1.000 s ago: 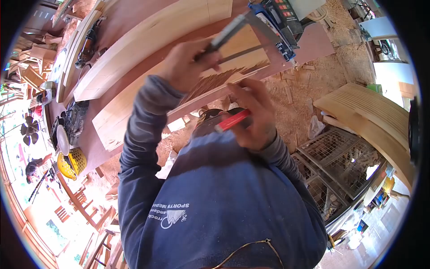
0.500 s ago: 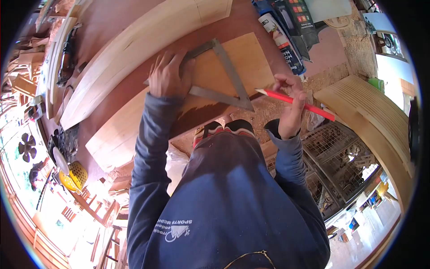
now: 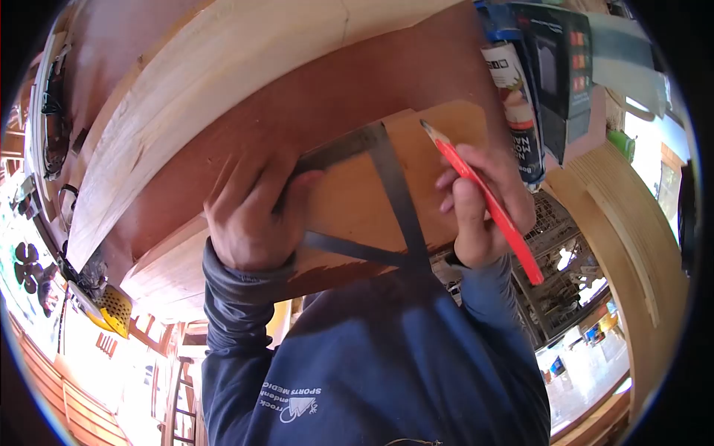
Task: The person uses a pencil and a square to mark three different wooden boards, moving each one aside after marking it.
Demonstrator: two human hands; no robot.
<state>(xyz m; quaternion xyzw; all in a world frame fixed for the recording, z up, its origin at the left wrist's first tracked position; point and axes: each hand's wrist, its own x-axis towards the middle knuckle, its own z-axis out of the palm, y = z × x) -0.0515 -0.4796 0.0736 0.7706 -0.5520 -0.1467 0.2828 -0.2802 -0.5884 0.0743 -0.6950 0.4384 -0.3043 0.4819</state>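
My left hand (image 3: pixel 256 204) is closed on the left part of a flat metal triangle square (image 3: pixel 396 193), thumb across it and fingers over the board's far edge. The square lies on a light wooden board (image 3: pixel 349 197), one bar running crosswise toward my body. Between the thumb and fingers of my right hand (image 3: pixel 491 204) is a red carpenter's pencil (image 3: pixel 497 212). Its sharpened tip points away from me, over the right end of the board, beside the square's far corner.
Beyond the board a long curved wooden piece (image 3: pixel 223 82) lies on the reddish-brown table (image 3: pixel 312 97). At the right are a printed tube (image 3: pixel 517 111) and a dark box (image 3: pixel 554 74). A grooved wooden panel (image 3: pixel 602 201) stands far right, a yellow perforated basket (image 3: pixel 115 308) at lower left.
My head view has come closer to the board. My right hand has brought the pencil from pointing left to pointing away, over the board's right end. The left hand stays on the square.
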